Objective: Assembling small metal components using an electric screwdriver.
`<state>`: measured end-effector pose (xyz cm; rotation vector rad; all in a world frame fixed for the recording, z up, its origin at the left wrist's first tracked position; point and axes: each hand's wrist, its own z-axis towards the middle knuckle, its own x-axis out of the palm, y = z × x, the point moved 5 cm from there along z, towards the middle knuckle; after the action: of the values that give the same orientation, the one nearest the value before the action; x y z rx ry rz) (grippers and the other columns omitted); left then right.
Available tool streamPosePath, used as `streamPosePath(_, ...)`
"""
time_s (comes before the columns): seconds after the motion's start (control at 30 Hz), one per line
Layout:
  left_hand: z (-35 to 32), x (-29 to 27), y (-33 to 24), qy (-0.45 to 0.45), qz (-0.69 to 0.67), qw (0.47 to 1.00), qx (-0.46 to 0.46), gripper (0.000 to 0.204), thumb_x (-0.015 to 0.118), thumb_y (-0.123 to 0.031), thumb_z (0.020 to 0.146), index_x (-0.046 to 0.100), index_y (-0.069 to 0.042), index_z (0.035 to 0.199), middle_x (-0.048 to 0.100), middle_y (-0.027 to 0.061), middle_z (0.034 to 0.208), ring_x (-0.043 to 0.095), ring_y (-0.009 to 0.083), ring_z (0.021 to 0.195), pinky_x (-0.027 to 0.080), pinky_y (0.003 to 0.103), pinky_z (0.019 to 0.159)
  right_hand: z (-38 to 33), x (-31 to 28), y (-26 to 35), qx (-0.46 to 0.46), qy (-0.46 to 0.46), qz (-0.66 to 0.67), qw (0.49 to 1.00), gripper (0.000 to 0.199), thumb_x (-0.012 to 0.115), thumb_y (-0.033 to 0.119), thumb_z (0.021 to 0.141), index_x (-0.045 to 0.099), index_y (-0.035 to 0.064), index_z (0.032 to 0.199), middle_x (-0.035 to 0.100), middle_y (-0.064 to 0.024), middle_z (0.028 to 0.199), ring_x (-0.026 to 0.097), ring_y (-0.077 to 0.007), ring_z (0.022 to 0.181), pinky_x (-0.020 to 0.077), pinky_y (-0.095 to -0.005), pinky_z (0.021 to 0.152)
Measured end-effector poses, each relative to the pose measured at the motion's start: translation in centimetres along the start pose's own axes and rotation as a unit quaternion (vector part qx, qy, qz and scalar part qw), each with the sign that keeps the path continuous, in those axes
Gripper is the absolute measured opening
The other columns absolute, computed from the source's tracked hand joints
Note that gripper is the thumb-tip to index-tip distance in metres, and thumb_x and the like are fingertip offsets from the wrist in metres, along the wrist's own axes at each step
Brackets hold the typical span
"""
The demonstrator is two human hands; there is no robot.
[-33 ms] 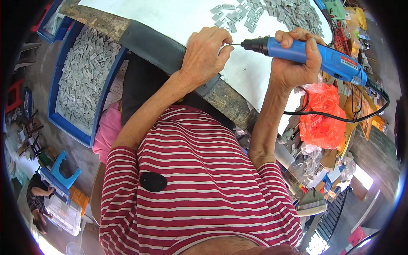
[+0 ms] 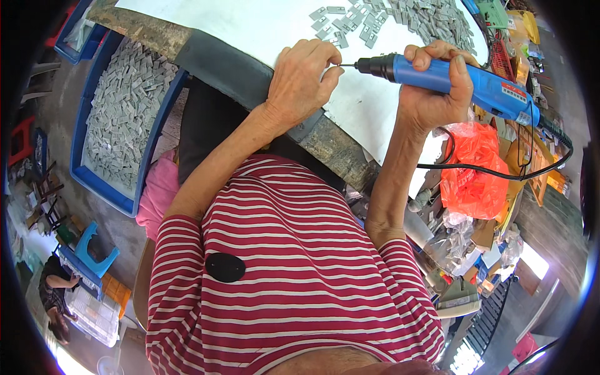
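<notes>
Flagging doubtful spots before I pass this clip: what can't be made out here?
- Head view: whatever the left hand may be pinching, hidden by its own fingers.
- Head view: the far end of the bit, lost at that hand.
- Head view: the rest of the grey pile, cut off by the top edge.
- Head view: part of the cord, behind the right forearm.

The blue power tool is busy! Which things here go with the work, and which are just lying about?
Seem part of the work:
- blue power tool, in the right hand
- left hand, by its tip; whatever it may hold is hidden
- small grey pieces on the table
- blue tray of similar pieces, probably

Seem just lying about:
- red-orange plastic bag
- pink cloth
</notes>
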<state>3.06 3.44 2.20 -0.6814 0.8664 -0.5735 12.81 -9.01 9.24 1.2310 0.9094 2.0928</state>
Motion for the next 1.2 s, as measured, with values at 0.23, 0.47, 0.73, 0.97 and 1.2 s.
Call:
streamPosePath(0.23,-0.1,0.1,-0.1,0.000,0.013,1.000,0.008,0.014,0.064,-0.007,0.071,0.058,-0.001,0.083,0.058,0.0096,0.075,0.055,0.0216,0.070,0.041,0.033,0.066,-0.1,0.3,0.0,-0.010,0.024,-0.025,0.999,0.015,0.051,0.014,0.077,0.050,0.0096,0.092,0.056,-0.0156,0.075,0.050,-0.0217,0.056,0.0401,-0.0423,0.062)
streamPosePath(0.47,-0.1,0.2,-0.1,0.011,0.027,1.000,0.011,0.013,0.064,-0.007,0.071,0.058,-0.002,0.081,0.058,0.0083,0.075,0.054,0.0218,0.071,0.040,0.034,0.065,-0.4,1.0,0.0,-0.020,0.039,-0.068,0.997,0.016,0.050,0.013,0.077,0.047,0.0085,0.092,0.055,-0.0156,0.074,0.050,-0.0217,0.054,0.0408,-0.0429,0.060)
streamPosePath(0.73,0.0,0.3,-0.2,0.015,0.021,1.000,0.011,0.013,0.063,-0.007,0.071,0.059,-0.002,0.083,0.057,0.0083,0.075,0.054,0.0219,0.071,0.039,0.033,0.066,-0.4,1.3,0.4,-0.035,0.058,-0.092,0.993,0.015,0.049,0.012,0.077,0.047,0.0078,0.091,0.055,-0.0159,0.073,0.050,-0.0217,0.054,0.0414,-0.0425,0.059)
streamPosePath(0.97,-0.1,-0.2,-0.1,0.008,0.005,1.000,0.010,0.018,0.062,-0.006,0.071,0.059,0.000,0.088,0.056,0.0111,0.078,0.053,0.0233,0.074,0.042,0.034,0.069,-0.2,1.1,0.7,-0.054,0.057,-0.094,0.992,0.015,0.048,0.012,0.077,0.046,0.0066,0.092,0.055,-0.0164,0.073,0.050,-0.0218,0.053,0.0421,-0.0417,0.057)
streamPosePath(1.2,1.5,-0.8,0.7,-0.010,0.032,0.999,0.016,0.019,0.060,-0.004,0.072,0.058,0.001,0.090,0.056,0.0110,0.078,0.053,0.0243,0.075,0.043,0.034,0.070,-0.1,0.9,0.9,-0.064,0.038,-0.103,0.992,0.017,0.048,0.010,0.077,0.046,0.0062,0.094,0.055,-0.0175,0.072,0.050,-0.0224,0.053,0.0435,-0.0427,0.057)
